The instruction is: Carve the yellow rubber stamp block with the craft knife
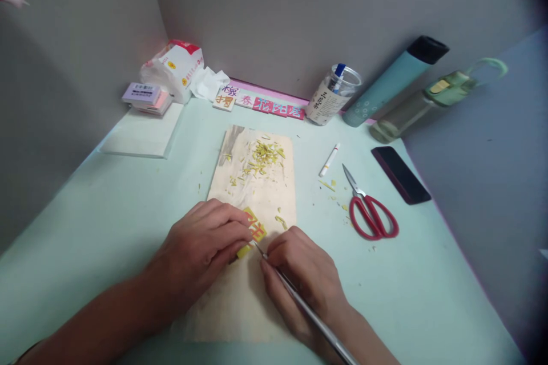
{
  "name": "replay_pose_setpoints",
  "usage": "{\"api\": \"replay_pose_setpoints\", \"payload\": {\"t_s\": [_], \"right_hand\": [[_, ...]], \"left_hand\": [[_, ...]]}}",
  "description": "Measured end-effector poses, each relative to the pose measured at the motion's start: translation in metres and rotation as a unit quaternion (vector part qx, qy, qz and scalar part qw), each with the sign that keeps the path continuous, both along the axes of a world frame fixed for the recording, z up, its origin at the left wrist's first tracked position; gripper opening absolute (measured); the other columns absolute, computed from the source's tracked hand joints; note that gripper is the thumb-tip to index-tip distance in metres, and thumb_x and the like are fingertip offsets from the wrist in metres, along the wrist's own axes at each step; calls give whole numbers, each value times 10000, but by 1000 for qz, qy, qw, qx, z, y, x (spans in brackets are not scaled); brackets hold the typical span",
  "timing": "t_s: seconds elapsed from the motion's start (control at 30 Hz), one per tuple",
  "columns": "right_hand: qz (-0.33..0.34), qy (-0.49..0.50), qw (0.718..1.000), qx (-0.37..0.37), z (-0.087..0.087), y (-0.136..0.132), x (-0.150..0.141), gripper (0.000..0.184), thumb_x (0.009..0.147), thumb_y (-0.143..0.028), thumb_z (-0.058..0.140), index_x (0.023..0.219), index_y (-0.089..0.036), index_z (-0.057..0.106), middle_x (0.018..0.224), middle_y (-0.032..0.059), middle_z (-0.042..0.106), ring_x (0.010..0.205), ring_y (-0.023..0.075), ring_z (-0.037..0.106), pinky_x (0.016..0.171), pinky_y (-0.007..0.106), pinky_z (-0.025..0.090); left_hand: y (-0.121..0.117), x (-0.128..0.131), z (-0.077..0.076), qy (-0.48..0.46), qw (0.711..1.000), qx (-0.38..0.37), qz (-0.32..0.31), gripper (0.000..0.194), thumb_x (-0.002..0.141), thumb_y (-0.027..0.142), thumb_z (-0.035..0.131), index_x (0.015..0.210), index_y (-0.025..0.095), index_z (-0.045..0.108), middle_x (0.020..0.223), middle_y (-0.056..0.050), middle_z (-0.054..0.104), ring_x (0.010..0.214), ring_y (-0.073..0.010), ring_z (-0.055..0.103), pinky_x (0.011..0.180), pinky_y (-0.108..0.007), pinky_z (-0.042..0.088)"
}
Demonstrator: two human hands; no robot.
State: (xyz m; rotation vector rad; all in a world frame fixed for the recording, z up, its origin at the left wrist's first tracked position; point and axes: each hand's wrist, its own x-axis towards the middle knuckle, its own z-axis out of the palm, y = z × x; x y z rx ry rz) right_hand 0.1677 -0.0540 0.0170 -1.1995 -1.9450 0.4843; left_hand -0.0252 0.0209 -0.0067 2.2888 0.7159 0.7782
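My left hand [214, 239] presses a small yellow carving block [256, 227] against the wooden board [278, 194]. Red character strokes show on the block's upper face, and my fingers cover part of it. In my right hand [303, 274] is a slim silver carving knife [314, 319], held like a pen. Its pointed tip meets the block's lower edge, close to my left fingertips. Yellow shavings [268, 154] lie heaped on the far half of the board, with a few curls nearer my right hand.
Red-handled scissors [372, 217], a white marker [329, 159] and a phone [401, 174] lie at right. Behind stand a jar of pens [329, 100] and two bottles. Carved character tiles [261, 104] line the wall. Tissues [180, 65] and stacked blocks [143, 97] sit at back left.
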Motion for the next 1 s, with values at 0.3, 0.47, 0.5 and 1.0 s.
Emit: {"api": "replay_pose_setpoints", "payload": {"t_s": [0.3, 0.47, 0.5, 1.0], "right_hand": [[-3, -2, 1000, 2, -6, 0, -2, 225, 888, 1, 525, 837, -212, 470, 735, 42, 586, 661, 173, 515, 603, 300, 421], [8, -12, 1000, 2, -5, 0, -5, 232, 885, 7, 532, 840, -210, 466, 744, 48, 599, 670, 175, 519, 616, 300, 439], [8, -13, 1000, 0, -5, 0, -5, 230, 888, 5, 533, 840, -210, 466, 747, 49, 600, 672, 175, 520, 620, 301, 441], [9, -18, 1000, 16, -7, 0, -6, 205, 906, -21, 520, 872, -219, 474, 759, 36, 591, 681, 177, 521, 626, 304, 454]], "left_hand": [[3, -4, 4, 17, 1000, -18, -5, 171, 995, 149, 515, 1099, 236, 619, 1112, -1, 659, 1046, -171, 578, 908, -321, 442], [4, -5, 4, 17, 1000, -8, -17, 193, 993, 139, 514, 1122, 237, 619, 1137, -1, 657, 1066, -169, 576, 926, -325, 442], [4, -5, 4, 15, 1000, -6, -17, 197, 994, 132, 509, 1115, 238, 624, 1134, 0, 658, 1066, -168, 576, 923, -322, 442], [1, 2, 2, 38, 998, -37, -16, 181, 996, 108, 482, 987, 226, 619, 1072, -9, 638, 1028, -190, 535, 881, -336, 434]]}}
